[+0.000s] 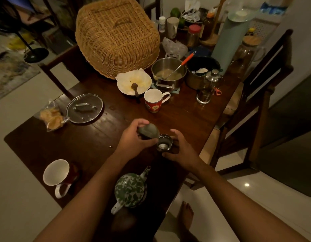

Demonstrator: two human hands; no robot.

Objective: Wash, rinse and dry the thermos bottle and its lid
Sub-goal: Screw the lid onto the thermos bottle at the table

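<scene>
thermos bottle (164, 143) stands open-mouthed on the dark table (37, 142), just below centre; i see my right hand (180, 151) curled round its body from 3 o'clock; my left hand (135, 138) grips the grey-green lid (148, 131), just off the mouth at 10 o'clock; a green speckled teapot (130, 189) sits at 6 o'clock of the bottle, a red mug (153, 100) at 12.

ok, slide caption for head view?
Left hand holds the lid off the open thermos bottle, right hand steadying it.
</scene>
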